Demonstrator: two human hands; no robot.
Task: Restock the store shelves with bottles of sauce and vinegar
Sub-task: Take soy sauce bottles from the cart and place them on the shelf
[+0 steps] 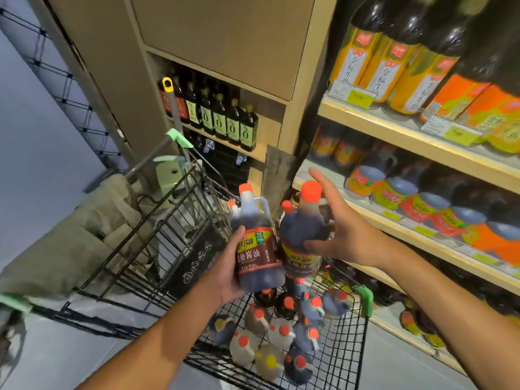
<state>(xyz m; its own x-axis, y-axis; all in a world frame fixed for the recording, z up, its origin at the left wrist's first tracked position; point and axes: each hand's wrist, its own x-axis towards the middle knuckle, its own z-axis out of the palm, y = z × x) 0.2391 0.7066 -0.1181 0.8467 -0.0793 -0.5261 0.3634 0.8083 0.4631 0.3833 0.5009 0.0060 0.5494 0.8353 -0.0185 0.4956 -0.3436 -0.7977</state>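
My left hand [228, 273] grips a dark soy sauce bottle [257, 243] with an orange cap and a red-brown label, held upright above the cart. My right hand [342, 223] wraps around a second dark sauce bottle [302, 235] with an orange cap, right beside the first. Both bottles hang over the black wire shopping cart [346, 358], which holds several more capped bottles [281, 336]. The shelf [399, 220] on the right carries rows of sauce bottles with orange and yellow labels.
A higher shelf board [394, 122] holds tall dark bottles with yellow labels and price tags. A back shelf unit [222, 119] has dark bottles with green labels. A mop handle [173, 108] leans there. A second cart [157, 220] with beige bags stands left.
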